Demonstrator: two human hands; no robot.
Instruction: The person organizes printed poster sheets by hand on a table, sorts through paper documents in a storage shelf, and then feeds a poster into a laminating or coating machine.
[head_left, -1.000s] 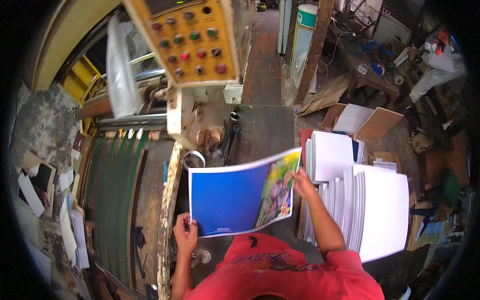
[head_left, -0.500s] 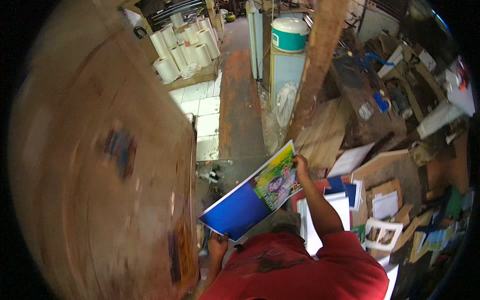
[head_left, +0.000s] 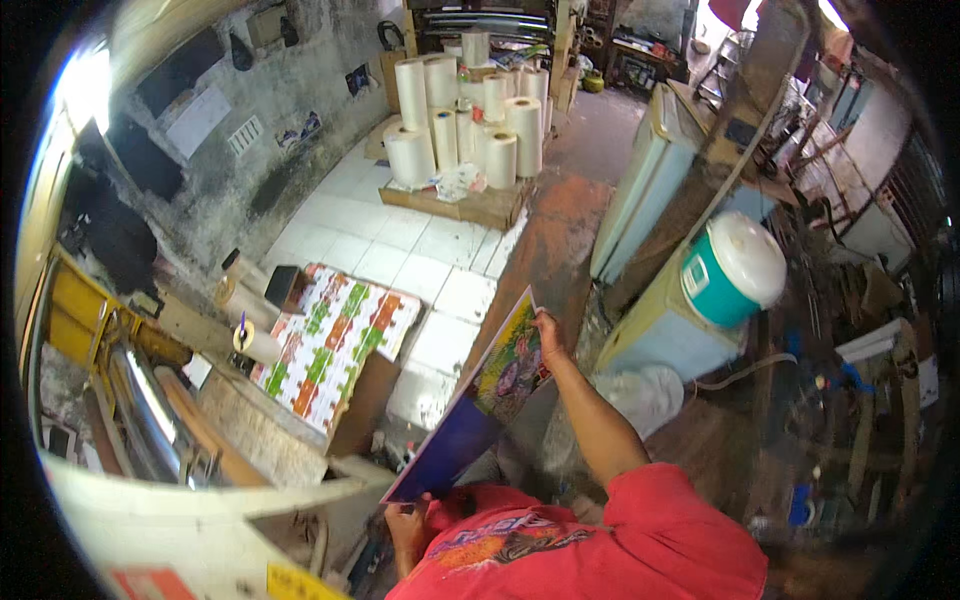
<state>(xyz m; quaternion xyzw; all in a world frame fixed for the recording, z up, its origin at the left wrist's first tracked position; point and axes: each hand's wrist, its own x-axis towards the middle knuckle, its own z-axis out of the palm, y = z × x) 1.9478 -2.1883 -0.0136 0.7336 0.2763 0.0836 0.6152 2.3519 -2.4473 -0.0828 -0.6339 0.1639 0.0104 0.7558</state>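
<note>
A printed sheet, deep blue over one half with a colourful yellow, green and pink picture at the other end, slants steeply in front of my body. At its lower corner my left hand grips the edge. Farther up, my right hand holds the opposite end beside the picture, that arm reaching forward. Most of the sheet's face is seen at a sharp angle, and the fingers behind it are hidden.
A stack of red and green patterned sheets lies ahead to the left. White rolls stand on a wooden pallet farther off. A teal container with a white lid is at right. A machine with rollers occupies the left.
My body and view have turned left; the large wooden panel has left the view, and the patterned stack and roller machine now show. Both hands keep the sheet, which now stands steeper.
</note>
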